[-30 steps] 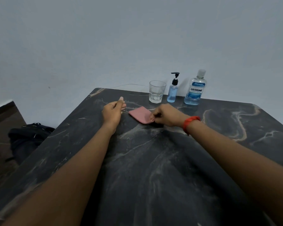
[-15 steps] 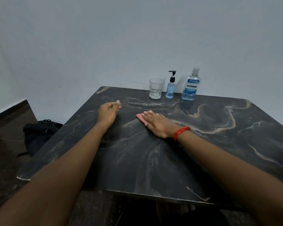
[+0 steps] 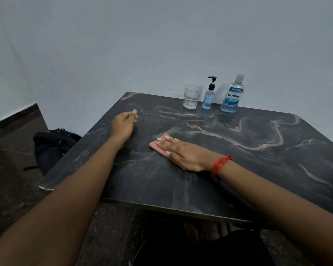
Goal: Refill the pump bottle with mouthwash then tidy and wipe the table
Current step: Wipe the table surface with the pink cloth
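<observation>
On the dark marble table [image 3: 248, 169] my right hand [image 3: 183, 152] lies flat, fingers straight, pressing a pink cloth [image 3: 155, 145] onto the surface; only the cloth's left edge shows past my fingers. My left hand [image 3: 124, 124] rests on the table to the left, fingers loosely curled, holding nothing. At the far edge stand a clear pump bottle [image 3: 208, 96] with blue liquid and a black pump, and a Listerine mouthwash bottle [image 3: 233, 96] with its cap on.
An empty drinking glass [image 3: 192, 96] stands left of the pump bottle. A black bag [image 3: 54, 144] lies on the dark floor left of the table. A pale wall rises right behind the table's far edge.
My right hand went from pinching the cloth's corner to pressing flat on it and slid it toward me across the table. The view pulled back; the left hand stayed roughly in place.
</observation>
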